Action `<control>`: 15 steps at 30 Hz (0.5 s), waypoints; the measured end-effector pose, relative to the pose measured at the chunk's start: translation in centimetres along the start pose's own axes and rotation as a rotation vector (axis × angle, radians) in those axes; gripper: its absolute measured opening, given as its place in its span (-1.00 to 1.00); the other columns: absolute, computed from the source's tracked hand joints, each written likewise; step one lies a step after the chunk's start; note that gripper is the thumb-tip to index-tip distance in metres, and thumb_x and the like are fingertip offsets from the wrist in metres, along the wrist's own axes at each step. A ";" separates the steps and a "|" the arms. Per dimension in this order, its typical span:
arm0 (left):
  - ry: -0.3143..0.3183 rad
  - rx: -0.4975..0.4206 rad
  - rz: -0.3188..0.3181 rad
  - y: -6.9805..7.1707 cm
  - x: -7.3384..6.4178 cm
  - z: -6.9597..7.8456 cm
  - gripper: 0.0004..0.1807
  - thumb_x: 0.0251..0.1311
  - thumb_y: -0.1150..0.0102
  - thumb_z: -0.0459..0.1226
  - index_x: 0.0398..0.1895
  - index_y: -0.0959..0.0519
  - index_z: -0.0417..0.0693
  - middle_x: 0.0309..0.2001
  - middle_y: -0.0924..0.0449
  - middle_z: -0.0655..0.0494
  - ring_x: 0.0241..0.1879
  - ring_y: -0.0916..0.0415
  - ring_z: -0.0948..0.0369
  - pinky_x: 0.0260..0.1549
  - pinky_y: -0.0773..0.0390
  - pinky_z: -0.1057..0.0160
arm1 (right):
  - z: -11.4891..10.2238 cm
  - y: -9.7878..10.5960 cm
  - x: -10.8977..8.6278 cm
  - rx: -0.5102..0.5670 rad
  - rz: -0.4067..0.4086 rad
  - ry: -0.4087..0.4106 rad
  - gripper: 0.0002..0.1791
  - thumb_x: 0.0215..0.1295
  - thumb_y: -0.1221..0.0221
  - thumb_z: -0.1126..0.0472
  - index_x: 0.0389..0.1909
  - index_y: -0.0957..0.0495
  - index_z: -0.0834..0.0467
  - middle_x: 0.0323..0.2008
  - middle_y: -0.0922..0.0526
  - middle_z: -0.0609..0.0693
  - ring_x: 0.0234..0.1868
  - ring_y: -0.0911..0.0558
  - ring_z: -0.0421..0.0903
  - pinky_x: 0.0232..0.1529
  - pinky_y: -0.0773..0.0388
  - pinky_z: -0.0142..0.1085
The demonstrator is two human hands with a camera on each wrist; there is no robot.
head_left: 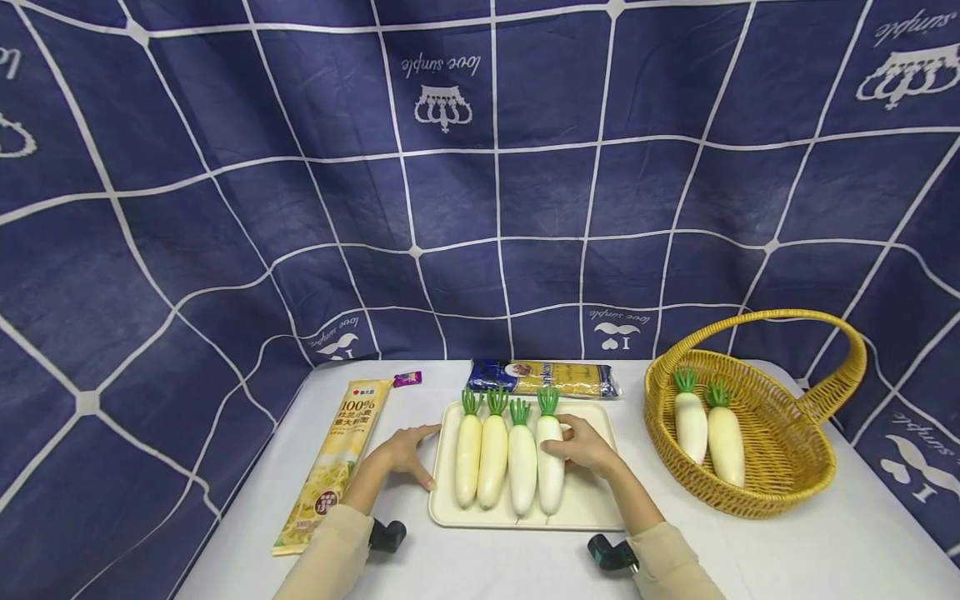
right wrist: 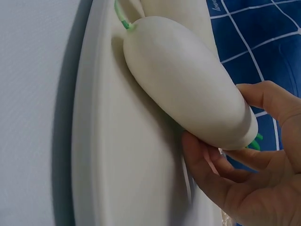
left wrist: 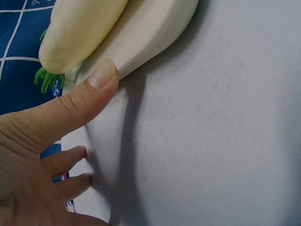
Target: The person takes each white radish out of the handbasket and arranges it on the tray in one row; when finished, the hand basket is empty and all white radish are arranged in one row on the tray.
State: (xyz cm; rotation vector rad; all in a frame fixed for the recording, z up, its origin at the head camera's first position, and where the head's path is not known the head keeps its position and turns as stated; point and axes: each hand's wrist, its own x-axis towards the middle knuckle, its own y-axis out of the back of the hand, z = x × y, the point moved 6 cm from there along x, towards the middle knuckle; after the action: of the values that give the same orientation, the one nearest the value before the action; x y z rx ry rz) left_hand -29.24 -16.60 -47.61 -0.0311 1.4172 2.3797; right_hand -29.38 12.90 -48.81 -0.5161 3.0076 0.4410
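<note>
Several white radishes with green tops lie side by side on a cream tray [head_left: 588, 504]. My right hand [head_left: 588, 447] grips the rightmost white radish [head_left: 550, 477] near its leafy end; in the right wrist view, thumb and fingers are on either side of that radish [right wrist: 188, 84]. At the tray's left edge is my left hand [head_left: 403, 454], fingers spread, with nothing held. Its thumb [left wrist: 94, 84] is right at the tray rim in the left wrist view. The leftmost radish [head_left: 468, 462], more yellowish, lies just inside that edge.
On the right stands a wicker basket [head_left: 787, 467] with a tall handle and two radishes [head_left: 725, 446] inside. A yellow noodle packet [head_left: 333, 467] lies at the left, near a small purple wrapper [head_left: 407, 379]. Behind the tray is a blue-and-yellow pasta bag [head_left: 547, 378], before a blue curtain [head_left: 450, 200].
</note>
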 end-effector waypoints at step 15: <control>0.043 -0.001 -0.014 0.0 0.0 -0.2 0.09 -0.54 -0.63 -0.26 0.31 -0.34 -0.10 0.21 -0.39 -0.29 0.25 -0.22 -0.28 0.24 -0.17 -0.27 | 0.1 0.2 -0.5 -0.204 0.174 -0.065 -0.41 0.00 -0.33 0.22 -0.01 -0.43 0.52 -0.41 -0.60 0.13 -0.54 -0.58 -0.11 -0.57 -0.62 -0.27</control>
State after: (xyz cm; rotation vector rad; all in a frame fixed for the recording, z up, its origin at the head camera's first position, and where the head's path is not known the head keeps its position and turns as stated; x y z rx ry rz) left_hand -29.28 -16.71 -47.73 -0.0929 1.4304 2.3816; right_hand -29.02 13.28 -48.77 -0.2444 2.9723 0.7656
